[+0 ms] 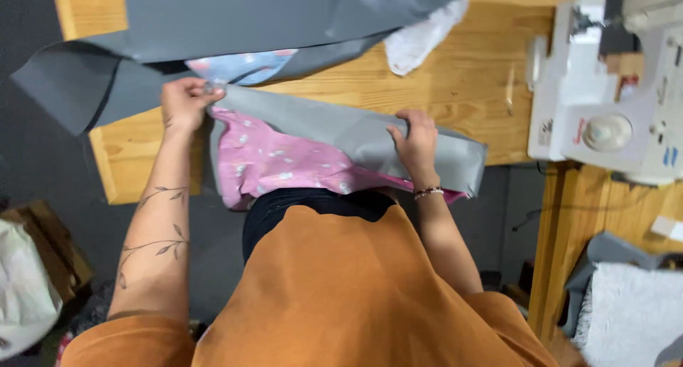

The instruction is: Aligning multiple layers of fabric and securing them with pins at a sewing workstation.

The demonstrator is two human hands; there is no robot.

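1. Grey fabric panel (341, 129) is pinched at its upper left corner by the left hand (186, 104), fingers (206, 89) pressed together.
2. Right hand (415, 141) grips its folded edge, fingers curled over.
3. Pink printed fabric (277, 164) lies beneath, just below both hands.
4. Both fabrics drape over the wooden counter (455, 82); a white sewing machine (605, 104) stands to the right.
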